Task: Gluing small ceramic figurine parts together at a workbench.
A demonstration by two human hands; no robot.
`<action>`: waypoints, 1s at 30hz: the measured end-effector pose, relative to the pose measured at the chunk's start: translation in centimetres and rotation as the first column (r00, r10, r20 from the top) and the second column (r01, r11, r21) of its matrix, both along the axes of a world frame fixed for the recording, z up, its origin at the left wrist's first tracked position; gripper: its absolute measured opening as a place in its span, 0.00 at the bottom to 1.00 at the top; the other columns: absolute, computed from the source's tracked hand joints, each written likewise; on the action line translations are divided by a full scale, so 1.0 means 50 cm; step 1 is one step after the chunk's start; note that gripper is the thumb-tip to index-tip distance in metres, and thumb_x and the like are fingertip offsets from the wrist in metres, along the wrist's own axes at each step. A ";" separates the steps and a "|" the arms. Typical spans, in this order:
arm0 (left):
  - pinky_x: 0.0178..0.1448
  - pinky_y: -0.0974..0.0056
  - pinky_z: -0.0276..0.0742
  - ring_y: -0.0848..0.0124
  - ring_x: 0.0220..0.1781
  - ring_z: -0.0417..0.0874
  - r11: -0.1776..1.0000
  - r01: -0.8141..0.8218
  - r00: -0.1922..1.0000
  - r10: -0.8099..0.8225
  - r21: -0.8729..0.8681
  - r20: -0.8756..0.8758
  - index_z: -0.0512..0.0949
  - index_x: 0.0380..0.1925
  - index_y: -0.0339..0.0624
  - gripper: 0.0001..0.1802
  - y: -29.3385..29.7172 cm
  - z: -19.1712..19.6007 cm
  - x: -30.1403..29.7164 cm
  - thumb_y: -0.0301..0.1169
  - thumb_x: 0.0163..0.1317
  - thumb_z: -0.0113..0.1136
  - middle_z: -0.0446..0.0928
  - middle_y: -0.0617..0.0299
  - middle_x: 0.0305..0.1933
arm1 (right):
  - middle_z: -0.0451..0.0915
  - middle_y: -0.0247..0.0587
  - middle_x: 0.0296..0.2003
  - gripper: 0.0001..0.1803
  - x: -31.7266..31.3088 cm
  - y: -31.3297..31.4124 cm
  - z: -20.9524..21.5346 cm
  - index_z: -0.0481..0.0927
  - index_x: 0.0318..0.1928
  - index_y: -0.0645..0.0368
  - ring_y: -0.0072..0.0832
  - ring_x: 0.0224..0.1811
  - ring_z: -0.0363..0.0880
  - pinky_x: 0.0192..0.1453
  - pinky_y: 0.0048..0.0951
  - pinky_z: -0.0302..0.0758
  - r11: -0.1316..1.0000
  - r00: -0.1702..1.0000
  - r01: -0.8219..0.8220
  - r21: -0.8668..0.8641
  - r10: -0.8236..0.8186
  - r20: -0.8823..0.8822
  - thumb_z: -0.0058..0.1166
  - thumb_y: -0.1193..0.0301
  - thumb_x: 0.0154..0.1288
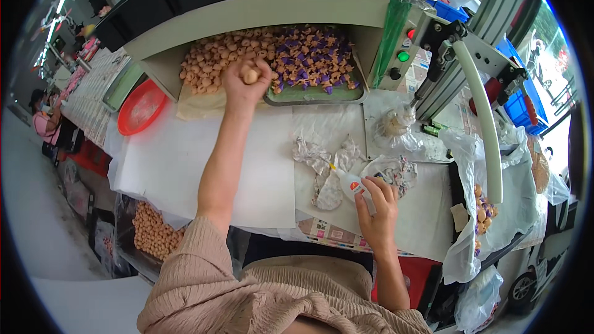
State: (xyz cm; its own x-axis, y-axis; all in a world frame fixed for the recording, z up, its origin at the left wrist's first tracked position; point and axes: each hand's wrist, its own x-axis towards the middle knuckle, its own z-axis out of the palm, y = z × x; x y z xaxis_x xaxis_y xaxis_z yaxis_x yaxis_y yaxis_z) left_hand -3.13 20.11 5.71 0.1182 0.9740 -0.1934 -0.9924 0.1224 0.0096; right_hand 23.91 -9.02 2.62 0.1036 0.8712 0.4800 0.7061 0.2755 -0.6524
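Note:
My left hand [242, 89] reaches to the front of the shelf opening. Its fingers are closed around a round tan doll-head-like piece [250, 75]. Behind it lies a heap of similar tan round pieces [210, 55]. To the right, a green tray [315, 98] bears many small tan and purple figure parts [306, 55]. Over the table's right half, my right hand [378, 210] grips a white squeeze bottle [350, 185] with a yellow tip, thumb and fingers on its sides. The bottle lies tilted, tip toward the crumpled cloths [328, 188].
A red bowl [141, 108] stands at the left. Right are a press with a pale curved lever [479, 105], a plastic bag [396, 125] and a plastic-lined box [461, 210] with figure parts. Tan pieces [154, 232] fill a lower bin. A person [48, 120] sits far left.

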 end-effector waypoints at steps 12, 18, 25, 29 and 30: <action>0.29 0.74 0.73 0.72 0.39 0.77 0.825 0.563 0.777 -0.510 0.046 -0.369 0.71 0.53 0.34 0.18 -0.345 -0.066 0.084 0.33 0.68 0.52 0.74 0.53 0.50 | 0.77 0.49 0.39 0.21 -0.004 0.028 -0.042 0.78 0.49 0.64 0.42 0.42 0.76 0.47 0.36 0.72 0.958 0.998 -0.043 -0.285 0.051 0.021 0.64 0.70 0.54; 0.31 0.72 0.76 0.71 0.42 0.78 0.761 0.643 0.765 -0.634 0.082 -0.112 0.71 0.54 0.37 0.17 -0.413 -0.147 0.079 0.33 0.68 0.53 0.74 0.54 0.50 | 0.77 0.40 0.42 0.20 0.015 -0.014 -0.063 0.77 0.50 0.68 0.25 0.39 0.77 0.40 0.27 0.76 0.958 0.959 -0.095 -0.272 0.015 -0.283 0.61 0.72 0.58; 0.33 0.72 0.78 0.70 0.43 0.79 0.783 0.622 0.774 -0.613 0.012 -0.161 0.72 0.54 0.41 0.17 -0.460 -0.157 0.105 0.34 0.69 0.53 0.74 0.55 0.51 | 0.76 0.35 0.37 0.22 0.011 -0.040 -0.029 0.77 0.50 0.67 0.20 0.33 0.77 0.37 0.21 0.74 0.937 0.736 -0.155 -0.312 -0.101 -0.670 0.66 0.70 0.58; 0.36 0.72 0.80 0.69 0.47 0.80 0.780 0.623 0.751 -0.617 -0.059 -0.237 0.73 0.54 0.42 0.17 -0.466 -0.157 0.113 0.30 0.66 0.57 0.74 0.58 0.51 | 0.75 0.33 0.36 0.22 0.004 -0.041 -0.028 0.77 0.45 0.65 0.20 0.34 0.75 0.38 0.20 0.71 0.960 0.683 -0.095 -0.263 -0.129 -0.719 0.70 0.67 0.54; 0.38 0.72 0.80 0.68 0.49 0.80 0.779 0.624 0.743 -0.615 -0.061 -0.262 0.74 0.53 0.41 0.17 -0.467 -0.156 0.115 0.29 0.65 0.59 0.75 0.59 0.50 | 0.75 0.33 0.36 0.22 0.003 -0.041 -0.031 0.77 0.45 0.65 0.20 0.34 0.75 0.38 0.20 0.71 0.959 0.685 -0.094 -0.267 -0.132 -0.717 0.70 0.67 0.54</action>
State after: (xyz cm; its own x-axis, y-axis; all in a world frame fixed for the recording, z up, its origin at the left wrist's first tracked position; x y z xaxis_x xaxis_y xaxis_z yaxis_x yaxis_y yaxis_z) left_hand 2.64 -3.25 -2.07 0.6485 0.7092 -0.2767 -0.6590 0.7049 0.2622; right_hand 24.07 -11.06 1.07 0.3355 0.9420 0.0022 -0.0139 0.0073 -0.9999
